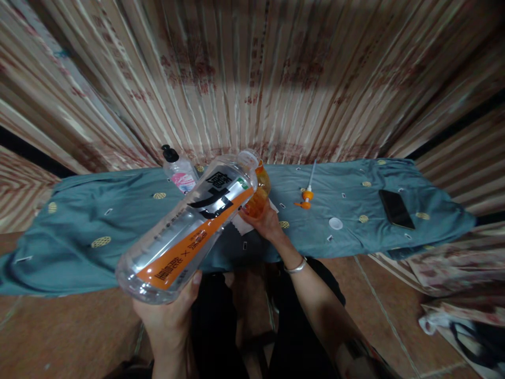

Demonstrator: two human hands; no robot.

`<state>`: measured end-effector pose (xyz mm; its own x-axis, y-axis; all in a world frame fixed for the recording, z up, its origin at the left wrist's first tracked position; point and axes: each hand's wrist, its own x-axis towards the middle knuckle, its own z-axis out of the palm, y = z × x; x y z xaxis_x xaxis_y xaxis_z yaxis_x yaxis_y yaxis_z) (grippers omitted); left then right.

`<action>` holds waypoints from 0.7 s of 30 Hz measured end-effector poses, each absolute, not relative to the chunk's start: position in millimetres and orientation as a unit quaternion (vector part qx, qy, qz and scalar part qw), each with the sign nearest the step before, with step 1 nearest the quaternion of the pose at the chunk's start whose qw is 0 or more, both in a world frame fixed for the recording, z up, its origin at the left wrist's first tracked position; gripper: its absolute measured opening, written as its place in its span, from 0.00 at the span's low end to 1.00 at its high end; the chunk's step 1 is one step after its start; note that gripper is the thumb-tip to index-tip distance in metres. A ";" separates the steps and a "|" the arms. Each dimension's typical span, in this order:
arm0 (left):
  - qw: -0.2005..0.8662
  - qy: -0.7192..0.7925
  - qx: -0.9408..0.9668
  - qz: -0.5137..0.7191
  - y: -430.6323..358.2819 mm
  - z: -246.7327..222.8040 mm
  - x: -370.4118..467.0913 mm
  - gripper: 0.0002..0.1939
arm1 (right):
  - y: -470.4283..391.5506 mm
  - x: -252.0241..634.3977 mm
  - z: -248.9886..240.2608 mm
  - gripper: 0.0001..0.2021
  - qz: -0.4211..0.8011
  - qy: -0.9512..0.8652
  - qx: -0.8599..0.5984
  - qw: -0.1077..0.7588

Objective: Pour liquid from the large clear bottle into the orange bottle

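The big clear bottle (187, 231) slants mouth-up over the teal-covered surface (130, 221) — base low toward the left, neck right, beside the amber bottle (258, 195). The left hand (169, 310) cups its base, partly open; the right hand (264, 218) curls around the amber one. Pleated curtains (244, 73) hang behind.

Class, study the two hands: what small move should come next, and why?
Probably the left hand should raise the clear bottle's base slightly: that bottle already leans with its neck by the orange bottle's top, the right hand grips the orange bottle, and an orange pump lies apart.
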<state>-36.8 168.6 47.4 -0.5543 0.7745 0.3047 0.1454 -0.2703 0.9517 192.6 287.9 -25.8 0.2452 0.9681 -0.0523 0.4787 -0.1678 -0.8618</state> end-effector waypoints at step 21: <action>0.239 0.551 0.405 0.689 165.4 49.6 -37.1 0.26 | 288.0 192.0 -24.8 0.40 0.325 -0.524 -0.690 0.379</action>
